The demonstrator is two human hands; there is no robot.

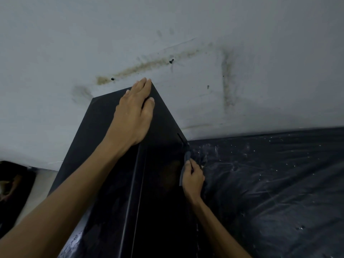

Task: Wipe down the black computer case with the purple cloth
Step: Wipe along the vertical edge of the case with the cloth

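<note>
Far left: dark glossy object point(13, 183), cut off by the frame edge, identity unclear.

Centre: black computer case point(104, 138), upright, viewed from above along its top edge, far end close to the stained grey wall point(186, 25); contact with the wall not discernible.

On the case top, at the far corner: left hand point(133, 116), laid flat, fingers straight and together, palm down on the panel, grasping nothing.

In the wall, beyond the fingertips: two dark screws point(171, 61).

Against the case's right side: purple cloth point(187, 157), reading grey-blue in the dim light.

Directly below the cloth: right hand point(193, 179), fingers curled tightly round the cloth, thumb uppermost.

Right: black plastic sheet point(270, 183), crinkled, flecked with white, extending to the foot of the wall.
</note>
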